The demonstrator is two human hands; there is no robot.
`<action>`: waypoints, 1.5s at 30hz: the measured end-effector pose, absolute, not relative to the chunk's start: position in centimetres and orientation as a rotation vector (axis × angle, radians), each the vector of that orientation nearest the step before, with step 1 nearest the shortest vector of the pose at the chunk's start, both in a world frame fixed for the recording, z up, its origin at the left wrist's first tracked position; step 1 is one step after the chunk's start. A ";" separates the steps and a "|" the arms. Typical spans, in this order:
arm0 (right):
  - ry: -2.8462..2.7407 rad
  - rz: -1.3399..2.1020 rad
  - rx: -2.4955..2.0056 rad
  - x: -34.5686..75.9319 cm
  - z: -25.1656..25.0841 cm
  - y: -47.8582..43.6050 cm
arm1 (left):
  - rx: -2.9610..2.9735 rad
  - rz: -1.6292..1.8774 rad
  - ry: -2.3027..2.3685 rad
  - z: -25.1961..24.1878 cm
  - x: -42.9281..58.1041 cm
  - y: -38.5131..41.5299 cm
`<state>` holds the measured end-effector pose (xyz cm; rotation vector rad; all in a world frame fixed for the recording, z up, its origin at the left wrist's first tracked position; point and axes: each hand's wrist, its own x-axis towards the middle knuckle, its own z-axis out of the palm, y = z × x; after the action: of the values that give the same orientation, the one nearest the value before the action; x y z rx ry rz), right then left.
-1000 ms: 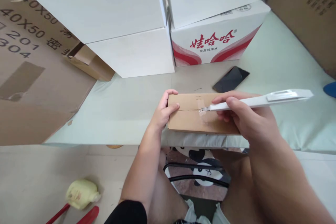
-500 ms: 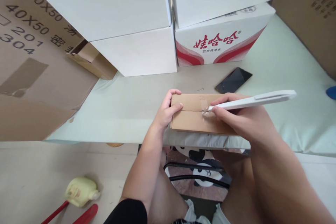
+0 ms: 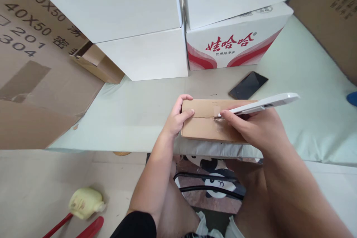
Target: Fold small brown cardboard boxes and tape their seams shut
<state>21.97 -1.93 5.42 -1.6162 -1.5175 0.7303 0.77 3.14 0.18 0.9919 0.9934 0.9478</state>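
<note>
A small brown cardboard box (image 3: 202, 128) lies near the front edge of the table, its top seam running left to right. My left hand (image 3: 178, 117) grips the box's left end, thumb on top and fingers over the far side. In my right hand (image 3: 253, 124) is a white utility knife (image 3: 267, 102), held like a pen and slanting up to the right. Its dark tip touches the seam near the middle of the box, at a strip of clear tape (image 3: 216, 110). My right hand hides the box's right end.
Beyond the box lies a black phone (image 3: 248, 84) on the pale green tabletop (image 3: 139, 119). White cartons (image 3: 142, 57) and a red-and-white printed carton (image 3: 231, 50) stand behind. Large brown cartons flank both sides. A yellow bottle (image 3: 86, 203) is on the floor, lower left.
The knife has tilted and rolled in my right hand, its rear end shifting left and slightly up. My right hand has moved slightly left. The box and my left hand stay put.
</note>
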 end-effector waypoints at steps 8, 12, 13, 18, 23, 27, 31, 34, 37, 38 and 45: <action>-1.484 0.681 -1.641 22.2 5.3 -1.9 | 0.981 0.945 0.998 0.4 0.8 3.1; -1.533 0.707 -1.617 22.0 5.4 -1.9 | 0.978 0.957 0.984 0.4 0.9 3.1; -1.553 0.715 -1.599 22.0 5.4 -1.9 | 0.979 0.959 0.980 0.4 0.9 3.1; -1.585 0.705 -1.597 21.8 5.6 -1.8 | 0.976 0.963 0.984 0.3 0.8 3.0; -1.623 0.617 -1.662 21.5 5.6 -2.0 | 0.968 0.955 0.985 0.4 0.8 3.0; -1.612 0.544 -1.672 21.5 5.5 -2.0 | 0.974 0.960 0.976 0.4 0.8 3.0; -1.611 0.485 -1.681 21.7 5.3 -1.9 | 0.976 0.961 0.973 0.3 0.9 3.0; -1.620 0.471 -1.656 21.8 5.3 -1.8 | 0.979 0.960 0.975 0.2 0.8 3.0; -1.638 0.459 -1.608 21.7 5.3 -1.8 | 0.983 0.956 0.978 0.2 0.8 3.0; -1.643 0.462 -1.592 21.7 5.3 -1.8 | 0.982 0.956 0.979 0.2 0.8 3.0; -1.552 0.643 -1.495 22.1 5.1 -2.3 | 0.981 0.953 0.979 0.2 0.9 3.0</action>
<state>22.12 -2.34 5.08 -1.4953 -1.5516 0.6431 0.85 3.03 0.20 0.9814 0.9785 0.9534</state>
